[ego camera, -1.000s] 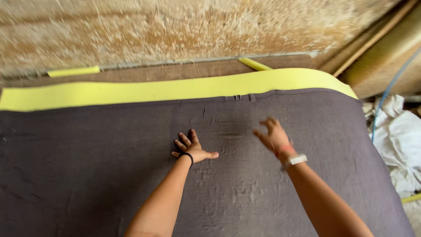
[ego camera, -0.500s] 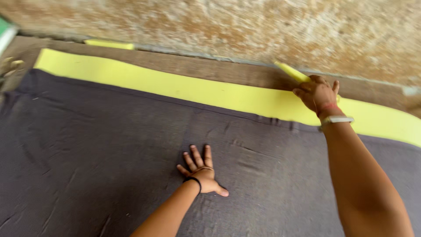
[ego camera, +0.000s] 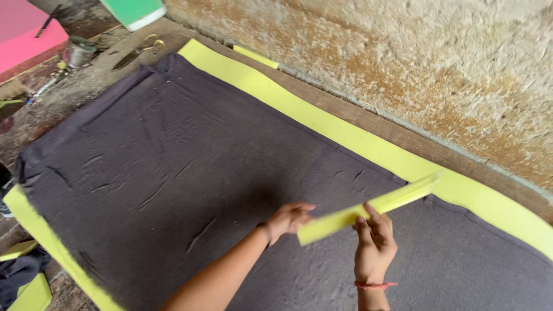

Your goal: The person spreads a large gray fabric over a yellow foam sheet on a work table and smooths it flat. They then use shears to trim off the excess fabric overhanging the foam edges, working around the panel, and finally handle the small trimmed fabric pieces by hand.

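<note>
Two hands over dark grey fabric point(ego camera: 190, 167), spread flat across most of counter point(ego camera: 86, 92).
Right hand point(ego camera: 374, 245) closed around yellow foam strip point(ego camera: 368, 208), fingers wrapped on its lower edge near the middle. Red band on that wrist.
Strip held clear of the fabric, tilted: far end higher and to the right, near end lower and to the left, slightly blurred.
Left hand point(ego camera: 288, 219) just beside near end of strip, fingers loosely curled, palm down above the fabric. Contact with strip not possible to tell; open or gripping not possible to tell either.
Yellow foam sheet point(ego camera: 345, 135) under the fabric, showing as a long border along far edge, beside rough plastered wall point(ego camera: 403, 69). Same yellow visible along near left edge too.
Small yellow offcut point(ego camera: 256, 56) on bare wood between foam border and wall, well apart from both hands.
Scissors point(ego camera: 138, 50) at far left corner of counter, just beyond corner of fabric.
Pink slab point(ego camera: 26, 40) and green block point(ego camera: 132, 10) at upper left, past the scissors.
Metal tin point(ego camera: 78, 53) near pink slab.
Fabric lightly creased, most wrinkles in left half.
</note>
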`<state>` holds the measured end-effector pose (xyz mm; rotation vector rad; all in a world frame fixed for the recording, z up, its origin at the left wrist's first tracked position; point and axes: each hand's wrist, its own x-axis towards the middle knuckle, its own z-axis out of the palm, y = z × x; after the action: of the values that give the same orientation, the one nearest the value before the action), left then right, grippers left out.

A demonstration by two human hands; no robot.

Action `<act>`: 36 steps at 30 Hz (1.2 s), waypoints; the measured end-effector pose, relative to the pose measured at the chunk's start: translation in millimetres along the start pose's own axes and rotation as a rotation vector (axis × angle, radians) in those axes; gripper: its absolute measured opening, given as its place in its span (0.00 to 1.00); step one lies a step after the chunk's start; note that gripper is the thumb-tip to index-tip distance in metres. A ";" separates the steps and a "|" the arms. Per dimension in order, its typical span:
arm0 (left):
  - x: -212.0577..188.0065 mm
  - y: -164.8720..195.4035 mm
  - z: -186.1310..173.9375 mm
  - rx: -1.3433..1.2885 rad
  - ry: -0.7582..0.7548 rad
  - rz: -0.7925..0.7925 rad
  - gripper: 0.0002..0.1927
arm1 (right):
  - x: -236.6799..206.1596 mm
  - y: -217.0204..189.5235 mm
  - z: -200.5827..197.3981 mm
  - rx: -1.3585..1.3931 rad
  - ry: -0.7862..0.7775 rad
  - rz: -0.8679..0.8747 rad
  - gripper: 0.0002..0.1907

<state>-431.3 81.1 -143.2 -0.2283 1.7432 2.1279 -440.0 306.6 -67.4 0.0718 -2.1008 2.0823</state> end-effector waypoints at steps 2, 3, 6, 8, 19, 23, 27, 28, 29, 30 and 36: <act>-93.6 -10.9 -30.3 -0.252 0.026 -0.041 0.30 | -46.1 -1.6 19.1 0.040 -0.053 0.144 0.12; -135.8 -11.8 -44.7 -0.316 0.036 -0.083 0.32 | -65.2 -3.0 38.1 0.066 -0.086 0.213 0.13; -256.9 -16.8 -84.4 -0.279 0.089 -0.114 0.31 | -159.0 -9.4 138.9 0.078 -0.462 0.343 0.12; -328.0 -20.0 -118.0 -0.175 0.261 -0.031 0.30 | -224.8 -25.1 211.5 0.091 -0.721 0.281 0.12; -753.5 -158.8 -381.6 0.190 1.568 -0.358 0.37 | -415.2 -124.5 496.1 -0.009 -1.186 0.296 0.14; -822.8 -191.2 -424.5 -0.276 1.973 0.175 0.46 | -426.1 -127.8 551.8 -0.149 -1.105 0.402 0.16; -803.2 -192.0 -466.5 -0.278 1.735 0.220 0.40 | -409.0 -117.1 590.4 -0.018 -1.041 0.409 0.15; -797.6 -191.2 -472.7 -0.321 1.695 0.220 0.40 | -401.7 -112.5 596.4 0.002 -1.009 0.424 0.15; -784.2 -188.1 -480.7 -0.367 1.647 0.230 0.41 | -389.4 -106.5 602.9 0.019 -0.973 0.427 0.15; -760.9 -180.2 -497.4 -0.418 1.589 0.253 0.42 | -373.9 -99.8 611.5 0.026 -0.922 0.427 0.15; -686.1 -136.9 -576.0 -0.492 1.469 -0.009 0.40 | -279.4 -14.2 617.2 -0.114 -0.582 0.457 0.17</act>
<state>184.9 -583.3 -147.3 -2.3580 1.5621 2.4337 -222.0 -334.2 -99.6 0.2265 -2.7927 2.4021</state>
